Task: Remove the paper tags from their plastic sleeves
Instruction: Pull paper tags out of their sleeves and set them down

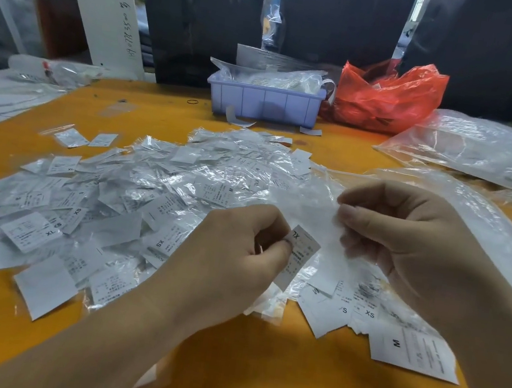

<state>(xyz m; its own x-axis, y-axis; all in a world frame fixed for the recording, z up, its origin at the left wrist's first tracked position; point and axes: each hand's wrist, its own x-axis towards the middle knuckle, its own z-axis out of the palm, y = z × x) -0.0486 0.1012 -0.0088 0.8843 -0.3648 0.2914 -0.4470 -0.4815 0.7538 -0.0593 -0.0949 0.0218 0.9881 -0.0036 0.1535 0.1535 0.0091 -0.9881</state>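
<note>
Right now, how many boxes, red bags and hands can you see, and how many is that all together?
Lilac plastic box of sleeved tags: 1
Crumpled red plastic bag: 1
Hands: 2, the left hand pinching a white paper tag marked XL, the right hand pinching a clear plastic sleeve
Total: 4

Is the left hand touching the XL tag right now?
Touching. In the head view the left hand pinches the XL paper tag at its top corner, thumb and fingertips overlapping its edge, while the right hand holds the clear plastic sleeve.
</note>
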